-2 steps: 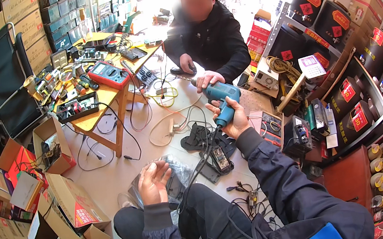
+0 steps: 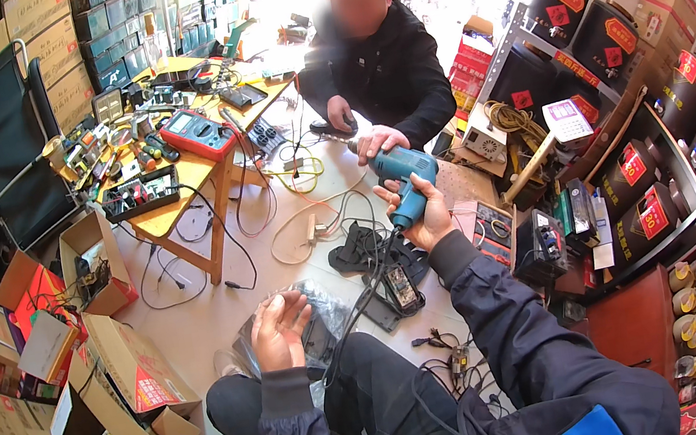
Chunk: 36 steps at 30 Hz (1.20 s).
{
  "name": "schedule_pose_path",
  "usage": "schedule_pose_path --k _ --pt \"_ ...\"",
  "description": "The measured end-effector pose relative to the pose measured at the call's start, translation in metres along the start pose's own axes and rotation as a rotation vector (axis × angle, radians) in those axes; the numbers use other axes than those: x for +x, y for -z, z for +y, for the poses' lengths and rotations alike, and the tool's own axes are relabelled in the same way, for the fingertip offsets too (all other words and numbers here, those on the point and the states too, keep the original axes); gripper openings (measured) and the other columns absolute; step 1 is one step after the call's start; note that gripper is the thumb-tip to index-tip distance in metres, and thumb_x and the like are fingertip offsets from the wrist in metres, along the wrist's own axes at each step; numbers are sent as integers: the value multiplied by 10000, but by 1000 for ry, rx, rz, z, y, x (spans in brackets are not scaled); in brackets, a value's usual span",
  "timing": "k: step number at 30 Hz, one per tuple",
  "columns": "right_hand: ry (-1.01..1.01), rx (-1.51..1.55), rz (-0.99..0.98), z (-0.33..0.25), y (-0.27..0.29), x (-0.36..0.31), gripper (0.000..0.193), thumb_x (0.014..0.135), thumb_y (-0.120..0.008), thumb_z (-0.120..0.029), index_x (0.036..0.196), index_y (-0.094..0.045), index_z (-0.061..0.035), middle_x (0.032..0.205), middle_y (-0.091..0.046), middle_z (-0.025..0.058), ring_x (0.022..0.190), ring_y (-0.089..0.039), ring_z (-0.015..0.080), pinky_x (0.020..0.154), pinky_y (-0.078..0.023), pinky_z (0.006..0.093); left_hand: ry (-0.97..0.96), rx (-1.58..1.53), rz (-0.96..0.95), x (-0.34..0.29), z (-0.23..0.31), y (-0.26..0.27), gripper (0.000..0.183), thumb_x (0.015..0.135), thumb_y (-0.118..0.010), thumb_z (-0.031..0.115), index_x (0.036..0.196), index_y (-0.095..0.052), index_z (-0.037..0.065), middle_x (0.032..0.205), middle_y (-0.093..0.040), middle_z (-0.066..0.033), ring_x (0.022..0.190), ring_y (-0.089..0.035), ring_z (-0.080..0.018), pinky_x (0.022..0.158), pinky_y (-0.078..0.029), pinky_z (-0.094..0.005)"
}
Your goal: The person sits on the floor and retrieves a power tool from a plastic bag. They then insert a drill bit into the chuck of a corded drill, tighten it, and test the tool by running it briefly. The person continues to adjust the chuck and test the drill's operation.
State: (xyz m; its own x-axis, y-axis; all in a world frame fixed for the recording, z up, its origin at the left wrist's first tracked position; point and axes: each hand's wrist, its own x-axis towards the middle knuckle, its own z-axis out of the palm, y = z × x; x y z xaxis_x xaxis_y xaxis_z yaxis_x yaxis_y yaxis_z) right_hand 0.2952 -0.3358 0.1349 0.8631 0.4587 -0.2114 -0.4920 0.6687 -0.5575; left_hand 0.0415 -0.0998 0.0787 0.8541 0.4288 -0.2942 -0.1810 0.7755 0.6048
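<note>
My right hand (image 2: 430,221) grips the handle of a teal power drill (image 2: 410,169), its body pointing up and to the left. A co-worker in a black jacket (image 2: 389,74) squats opposite, with one hand (image 2: 380,141) on the drill's front end. The co-worker's other hand (image 2: 339,115) is by a dark object (image 2: 329,130) that I cannot make out. From the handle a black cord (image 2: 373,273) runs down towards my lap. Palm up and fingers apart, my left hand (image 2: 282,328) holds nothing above a clear plastic bag (image 2: 322,309) near my knee.
A cluttered wooden table (image 2: 160,224) at left carries a red multimeter (image 2: 197,136), tools and parts. Opened cardboard boxes (image 2: 139,364) line the left side. Loose cables and an opened electronic device (image 2: 401,289) lie on the floor. Shelves with black jars (image 2: 646,216) stand at right.
</note>
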Motion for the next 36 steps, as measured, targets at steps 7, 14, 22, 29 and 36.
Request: schedule_pose_path --k 7,14,22,29,36 --pt "138 1 -57 -21 -12 20 554 1013 -669 -350 1382 -450 0 1404 -521 296 943 -685 237 898 -599 399 -2 2 2 1 -1 3 191 1020 -647 210 1118 -687 51 1123 -736 -113 1087 -702 -249 949 -569 -431" --pt "75 -222 3 -34 -17 37 684 1026 -670 -499 1424 -472 21 1289 -621 247 1194 -669 341 1003 -591 470 -6 9 -2 3 -1 5 196 1018 -651 219 1110 -688 50 1123 -735 -115 1083 -702 -243 947 -569 -426" --pt "-133 -548 2 14 -3 -9 541 1070 -603 -373 1410 -524 41 1344 -661 218 1183 -688 294 1018 -569 414 -11 21 5 2 0 6 198 1014 -654 216 1109 -683 46 1111 -736 -115 1073 -708 -246 942 -573 -420" --pt "-281 -658 27 81 12 -91 214 1001 -739 -231 925 -627 -66 901 -713 82 846 -742 211 783 -598 338 0 26 8 1 0 11 186 1020 -647 175 1133 -670 29 1101 -742 -114 1053 -720 -239 934 -584 -405" --pt "-184 -797 -199 120 -35 -128 189 1027 -715 -227 995 -692 -42 873 -713 36 781 -714 134 758 -584 290 110 75 -6 -11 -24 9 254 1041 -655 315 1102 -706 74 1104 -745 -94 1075 -704 -233 943 -571 -426"
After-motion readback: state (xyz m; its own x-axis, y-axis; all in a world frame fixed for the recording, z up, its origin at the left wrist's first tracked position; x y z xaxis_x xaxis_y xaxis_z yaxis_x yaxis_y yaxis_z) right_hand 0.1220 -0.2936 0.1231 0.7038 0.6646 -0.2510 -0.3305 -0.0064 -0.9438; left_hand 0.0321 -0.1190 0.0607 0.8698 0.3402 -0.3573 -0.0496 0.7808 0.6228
